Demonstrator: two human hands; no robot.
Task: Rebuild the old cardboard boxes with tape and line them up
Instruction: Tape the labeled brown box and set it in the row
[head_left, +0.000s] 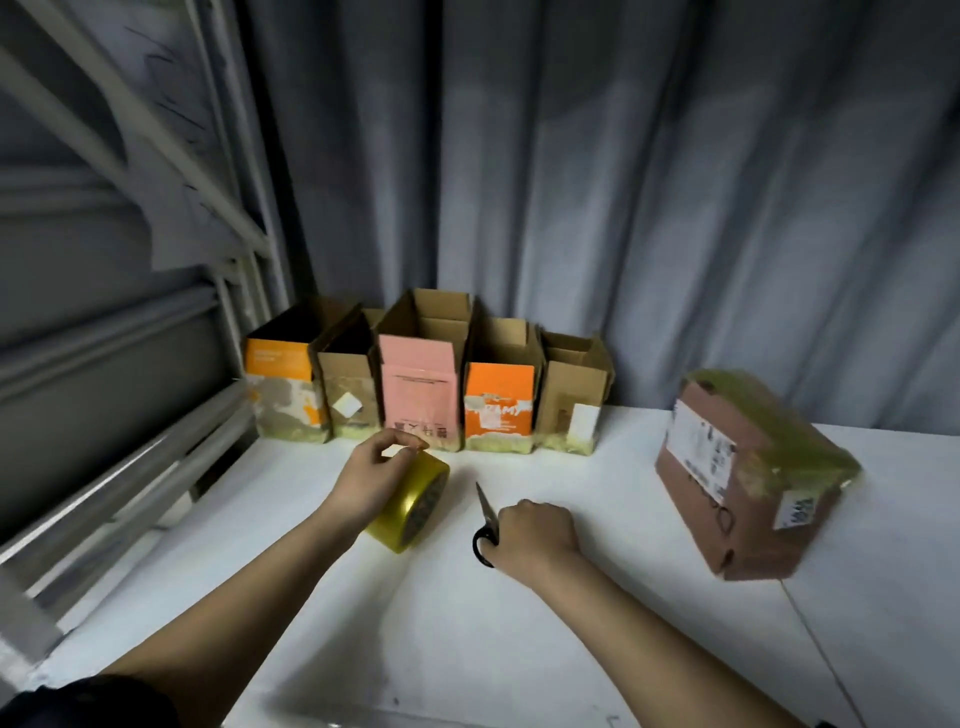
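Note:
Several open-topped cardboard boxes stand in a row at the back of the white table (467, 623): an orange one (283, 395), a plain brown one (349, 389), a pink one (418, 400), a second orange one (500, 405) and another brown one (569, 400). A taped brown box (748, 478) lies apart at the right, its top covered in yellowish tape. My left hand (371, 480) holds a roll of yellow tape (410, 512) on the table, fingertips pinching at its top. My right hand (535, 538) grips black-handled scissors (485, 525), blade pointing away.
A grey curtain (623, 182) hangs behind the boxes. A grey metal rack frame (130, 415) runs along the table's left side. A thin cord (815, 639) trails over the table at the right front.

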